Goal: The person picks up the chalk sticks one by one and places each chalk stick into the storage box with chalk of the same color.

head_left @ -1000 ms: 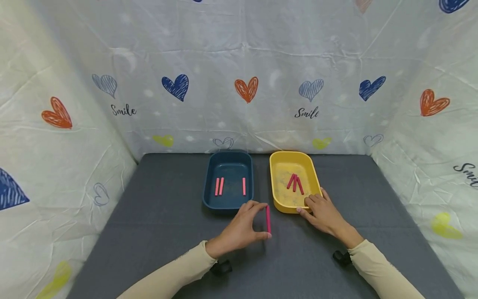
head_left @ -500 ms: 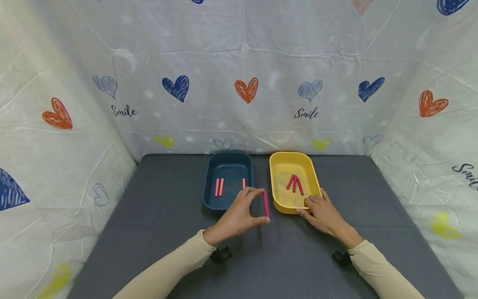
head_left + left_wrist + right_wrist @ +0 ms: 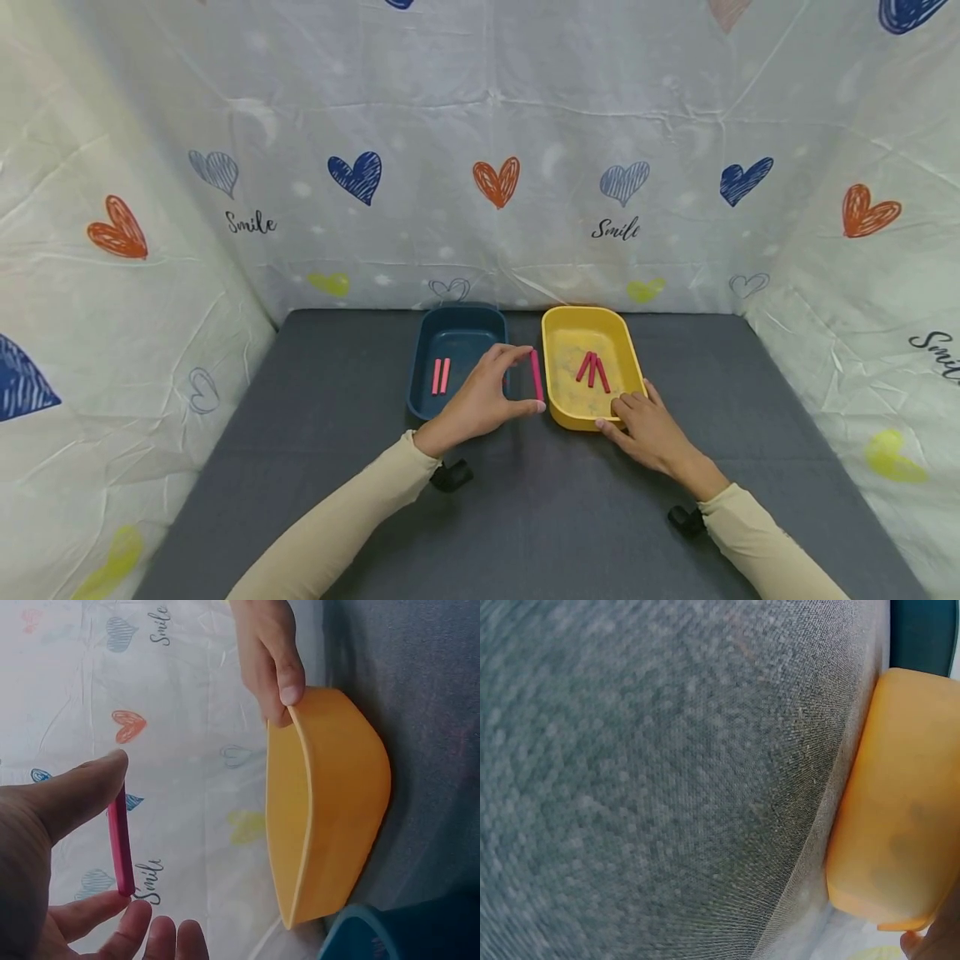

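My left hand [image 3: 483, 400] pinches a dark pink stick [image 3: 537, 375] by its two ends, thumb below and fingertip above. It hovers over the near right part of the dark blue tray [image 3: 456, 321], with the stick between that tray and the yellow tray [image 3: 577, 325]. In the left wrist view the same slim stick [image 3: 120, 844] spans from thumb to fingertip. My right hand [image 3: 651, 429] grips the near right corner of the yellow tray, thumb outside and fingers over the rim. Several dark red sticks [image 3: 591, 371] lie inside the yellow tray. Two lighter pink sticks [image 3: 440, 377] lie in the blue tray.
Both trays stand side by side at the back of a grey cloth-covered table [image 3: 345, 375]. A white curtain [image 3: 555, 108] printed with hearts hangs behind and at both sides. A dark device [image 3: 452, 477] sits under my left wrist.
My left hand has moved away from me, carrying the dark pink stick up beside the yellow tray. It now covers the blue tray's right-hand stick. My right hand stays at the yellow rim.
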A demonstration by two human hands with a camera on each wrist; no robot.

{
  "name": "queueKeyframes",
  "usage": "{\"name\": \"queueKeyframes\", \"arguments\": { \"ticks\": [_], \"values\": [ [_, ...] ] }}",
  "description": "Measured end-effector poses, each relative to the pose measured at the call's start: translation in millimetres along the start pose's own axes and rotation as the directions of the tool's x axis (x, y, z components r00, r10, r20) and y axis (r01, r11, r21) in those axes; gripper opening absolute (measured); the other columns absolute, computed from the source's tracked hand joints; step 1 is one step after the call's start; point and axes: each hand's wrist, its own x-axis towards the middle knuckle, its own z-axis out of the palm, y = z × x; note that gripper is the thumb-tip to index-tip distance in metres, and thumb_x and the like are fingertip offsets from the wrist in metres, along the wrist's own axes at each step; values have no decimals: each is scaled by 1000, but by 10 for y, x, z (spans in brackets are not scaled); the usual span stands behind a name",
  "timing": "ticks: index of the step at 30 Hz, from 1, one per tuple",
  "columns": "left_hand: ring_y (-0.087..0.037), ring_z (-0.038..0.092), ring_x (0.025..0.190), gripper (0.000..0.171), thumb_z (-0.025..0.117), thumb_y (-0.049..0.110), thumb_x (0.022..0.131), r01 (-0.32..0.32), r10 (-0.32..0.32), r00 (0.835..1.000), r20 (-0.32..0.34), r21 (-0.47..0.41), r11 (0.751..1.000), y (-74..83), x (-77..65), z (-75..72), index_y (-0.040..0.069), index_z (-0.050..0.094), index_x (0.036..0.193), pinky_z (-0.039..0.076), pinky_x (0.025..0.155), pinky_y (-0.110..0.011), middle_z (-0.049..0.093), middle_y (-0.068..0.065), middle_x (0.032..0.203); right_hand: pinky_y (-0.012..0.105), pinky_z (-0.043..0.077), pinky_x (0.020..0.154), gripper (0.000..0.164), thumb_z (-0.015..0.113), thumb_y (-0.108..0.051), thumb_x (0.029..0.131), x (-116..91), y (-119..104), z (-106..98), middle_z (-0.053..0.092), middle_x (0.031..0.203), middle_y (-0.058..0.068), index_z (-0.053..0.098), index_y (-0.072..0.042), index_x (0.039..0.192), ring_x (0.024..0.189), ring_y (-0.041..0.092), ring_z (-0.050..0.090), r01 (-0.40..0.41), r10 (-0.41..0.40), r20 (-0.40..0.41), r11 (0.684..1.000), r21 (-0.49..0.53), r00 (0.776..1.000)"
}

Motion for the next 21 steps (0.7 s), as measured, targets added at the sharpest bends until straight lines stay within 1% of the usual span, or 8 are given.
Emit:
{"name": "queueKeyframes", "arguments": {
  "ticks": [3,8,10,13,15,19,21],
  "values": [
    [-25,50,121,82,83,40,78,-11,11,1000,1,6,1000,12,44,27,16,44,147,51,95,-39,49,-5,134,62,22,116,29,60,-43,95,0,-4,-3,49,75,-6,51,-20,81,77,17,53,3,-3,-4,1000,2,1000],
    [-19,50,113,80,83,39,78,-23,23,1000,3,1,1000,40,131,70,18,45,145,51,90,-35,49,-3,132,62,22,116,30,60,-44,95,1,-7,-6,49,76,-6,52,-19,82,79,18,53,-4,4,-6,1000,-1,1000],
    [-19,51,114,80,82,40,78,-24,24,1000,12,-2,1000,54,162,82,19,45,146,52,90,-35,49,-3,132,62,22,116,30,60,-45,95,-4,-6,-2,49,75,-6,52,-19,82,80,18,53,-6,6,-7,1000,-4,1000],
    [-20,51,115,81,81,41,79,-26,26,999,26,-7,1000,70,213,102,18,43,147,52,90,-35,49,-5,134,62,23,115,30,61,-44,95,-23,-4,6,48,74,-7,52,-19,82,78,18,53,-3,3,-3,1000,-7,1000],
    [-21,52,117,81,81,40,80,-29,29,999,24,-11,1000,76,258,116,17,43,147,53,90,-36,50,-6,134,63,23,115,30,60,-44,95,-25,-4,14,48,74,-7,52,-19,81,78,17,53,3,-3,-1,1000,-11,1000],
    [-28,51,122,81,80,40,80,-32,33,999,23,-32,999,90,362,139,16,43,147,53,92,-39,49,-7,136,63,22,116,29,61,-43,95,-11,-11,8,48,74,-7,52,-19,81,77,17,53,3,-3,-8,1000,-1,1000],
    [-29,51,126,82,80,41,80,-21,22,999,33,-36,999,86,405,155,16,42,147,53,95,-41,49,-7,136,62,22,116,30,61,-44,95,-7,-12,10,48,74,-7,52,-19,81,77,17,52,-1,1,-4,1000,1,1000]
  ]
}}
